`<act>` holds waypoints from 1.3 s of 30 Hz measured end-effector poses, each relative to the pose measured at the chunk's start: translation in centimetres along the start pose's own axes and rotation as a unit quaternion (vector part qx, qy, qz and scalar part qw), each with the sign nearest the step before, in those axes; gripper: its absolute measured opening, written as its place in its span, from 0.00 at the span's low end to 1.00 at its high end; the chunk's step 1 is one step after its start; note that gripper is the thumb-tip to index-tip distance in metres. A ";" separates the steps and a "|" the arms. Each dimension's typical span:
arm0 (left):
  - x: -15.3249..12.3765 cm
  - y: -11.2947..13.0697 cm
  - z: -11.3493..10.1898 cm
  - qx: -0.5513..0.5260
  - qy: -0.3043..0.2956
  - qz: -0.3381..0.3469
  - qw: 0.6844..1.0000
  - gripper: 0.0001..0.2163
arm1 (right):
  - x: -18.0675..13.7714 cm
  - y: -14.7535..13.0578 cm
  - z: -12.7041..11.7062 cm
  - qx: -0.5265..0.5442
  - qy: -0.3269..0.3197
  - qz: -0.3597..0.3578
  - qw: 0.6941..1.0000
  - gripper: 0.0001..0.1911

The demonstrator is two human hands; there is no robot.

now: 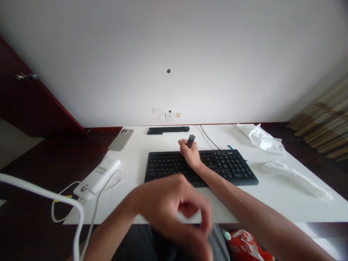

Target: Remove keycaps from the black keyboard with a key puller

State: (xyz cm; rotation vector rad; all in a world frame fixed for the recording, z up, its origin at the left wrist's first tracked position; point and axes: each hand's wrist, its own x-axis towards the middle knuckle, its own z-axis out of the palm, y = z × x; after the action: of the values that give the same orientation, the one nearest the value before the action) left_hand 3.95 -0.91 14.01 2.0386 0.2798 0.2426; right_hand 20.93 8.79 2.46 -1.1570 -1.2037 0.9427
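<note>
My left hand (168,206) is close to the camera, in front of the keyboard and blurred. Its fingers are curled round, the index fingertip near the thumb in a pinch; whether anything small sits between them is hidden. Over the upper middle of the black keyboard (233,161), my right hand (191,155) is closed round a short dark grey tool (191,140). The tool's notched end points up and away; its lower part is covered by the fingers. Several black keycaps (168,129) lie in rows behind the keyboard. My left hand and right forearm hide part of the keyboard's near edge.
A phone (121,140) and a white power bank-like block (99,175) with white cables (73,201) are on the left of the white table (125,199). Crumpled white plastic (266,139) lies on the right, with a thin blue item (230,147) nearby.
</note>
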 end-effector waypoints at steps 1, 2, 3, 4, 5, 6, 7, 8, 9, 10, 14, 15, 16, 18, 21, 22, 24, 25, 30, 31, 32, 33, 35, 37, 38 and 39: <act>1.4 -2.1 -1.3 0.016 0.076 -0.032 0.996 0.18 | 0.0 0.0 0.0 0.007 0.004 0.002 1.000 0.23; 2.6 -4.3 -2.4 0.054 0.182 -0.060 0.980 0.19 | 0.0 0.0 0.0 0.014 0.008 0.002 1.000 0.22; 3.4 -6.5 -3.2 0.104 0.258 -0.076 0.957 0.19 | 0.0 0.1 0.0 0.020 0.012 0.001 1.000 0.22; 3.9 -8.6 -3.9 0.149 0.301 -0.084 0.938 0.18 | 0.1 0.1 0.0 0.028 0.014 0.001 0.999 0.22; 4.0 -10.4 -4.3 0.181 0.326 -0.092 0.923 0.17 | 0.2 0.3 0.0 0.038 0.014 0.004 0.999 0.22; 3.9 -11.9 -4.6 0.210 0.336 -0.099 0.913 0.17 | 0.3 0.4 -0.1 0.046 0.009 0.009 0.999 0.22; 3.6 -13.0 -4.7 0.231 0.342 -0.104 0.905 0.17 | 0.4 0.5 -0.1 0.054 0.000 0.014 0.998 0.22; 3.1 -13.7 -4.8 0.237 0.343 -0.108 0.903 0.18 | 0.5 0.5 -0.3 0.058 -0.013 0.016 0.998 0.22; 2.7 -14.1 -4.8 0.230 0.338 -0.111 0.906 0.20 | 0.6 0.4 -0.4 0.059 -0.027 0.012 0.998 0.22; 2.2 -14.3 -4.9 0.217 0.329 -0.113 0.912 0.22 | 0.7 0.3 -0.5 0.052 -0.042 0.000 0.998 0.22; 1.1 -14.0 -5.4 0.181 0.290 -0.124 0.931 0.29 | 1.2 -0.9 -1.2 0.005 -0.061 -0.048 0.997 0.22; 1.0 -13.9 -5.6 0.181 0.283 -0.128 0.933 0.30 | 1.4 -1.4 -1.5 -0.006 -0.064 -0.060 0.996 0.23; 0.9 -13.8 -5.8 0.179 0.276 -0.131 0.935 0.30 | 1.6 -1.8 -1.8 -0.018 -0.058 -0.072 0.996 0.24; 0.8 -13.5 -6.1 0.162 0.257 -0.132 0.944 0.31 | 2.1 -2.8 -2.6 -0.043 -0.047 -0.098 0.993 0.28; 0.7 -12.9 -6.3 0.115 0.233 -0.127 0.957 0.32 | 2.8 -4.2 -4.4 -0.061 -0.096 -0.082 0.990 0.33; 0.7 -12.8 -6.3 0.103 0.226 -0.126 0.960 0.33 | 3.0 -4.5 -5.0 -0.068 -0.123 -0.067 0.988 0.35; 0.6 -12.7 -6.3 0.096 0.211 -0.131 0.964 0.33 | 3.3 -4.6 -6.1 -0.090 -0.158 -0.044 0.982 0.35; 0.7 -12.7 -6.3 0.100 0.202 -0.135 0.965 0.32 | 3.3 -4.4 -6.4 -0.104 -0.170 -0.033 0.980 0.34; 0.8 -13.2 -6.1 0.134 0.178 -0.138 0.965 0.21 | 2.3 -2.0 -6.6 -0.085 -0.157 0.016 0.984 0.28; 0.8 -13.3 -6.0 0.140 0.177 -0.135 0.965 0.19 | 2.0 -1.7 -6.5 -0.079 -0.153 0.020 0.985 0.28; 0.9 -13.4 -5.9 0.145 0.179 -0.136 0.964 0.19 | 1.7 -1.5 -6.2 -0.078 -0.157 0.021 0.984 0.27; 1.0 -13.5 -5.8 0.148 0.185 -0.141 0.961 0.18 | 1.4 -1.3 -6.0 -0.079 -0.162 0.021 0.983 0.27; 1.1 -13.6 -5.5 0.147 0.213 -0.155 0.953 0.18 | 1.0 -1.4 -5.7 -0.075 -0.170 0.025 0.982 0.26; 1.3 -13.7 -5.3 0.132 0.248 -0.167 0.945 0.18 | 0.7 -1.5 -5.5 -0.054 -0.170 0.037 0.983 0.22; 1.4 -13.8 -5.2 0.122 0.262 -0.171 0.942 0.18 | 0.6 -1.6 -5.4 -0.041 -0.172 0.045 0.983 0.20; 1.5 -13.8 -5.1 0.111 0.271 -0.172 0.940 0.18 | 0.5 -1.6 -5.4 -0.027 -0.176 0.051 0.983 0.19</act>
State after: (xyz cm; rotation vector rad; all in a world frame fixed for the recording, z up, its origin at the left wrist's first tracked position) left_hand 2.58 10.05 4.16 2.0638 1.0375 0.5734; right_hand 26.26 8.14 4.23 -1.1340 -1.4694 1.2356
